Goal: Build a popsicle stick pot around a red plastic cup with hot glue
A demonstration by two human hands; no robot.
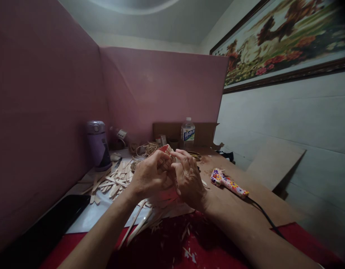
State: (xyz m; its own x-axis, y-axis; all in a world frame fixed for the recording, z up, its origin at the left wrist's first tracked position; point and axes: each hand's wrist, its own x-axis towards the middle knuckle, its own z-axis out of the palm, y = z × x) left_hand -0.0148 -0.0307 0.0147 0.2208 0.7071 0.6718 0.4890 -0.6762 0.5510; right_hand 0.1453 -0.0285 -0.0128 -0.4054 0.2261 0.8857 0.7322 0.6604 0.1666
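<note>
Pink walls (161, 86) hem hands (150, 176) (189, 180) gripping stickwork (165, 156).

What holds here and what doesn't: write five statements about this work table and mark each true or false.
1. The left hand and right hand both hold the stick piece. True.
2. The right hand grips the glue gun. False: it lies on the table, apart from that hand.
3. The purple flask stands upright. True.
4. The water bottle lies on its side. False: it stands upright at the back.
5. Loose sticks lie beside the left hand. True.
</note>
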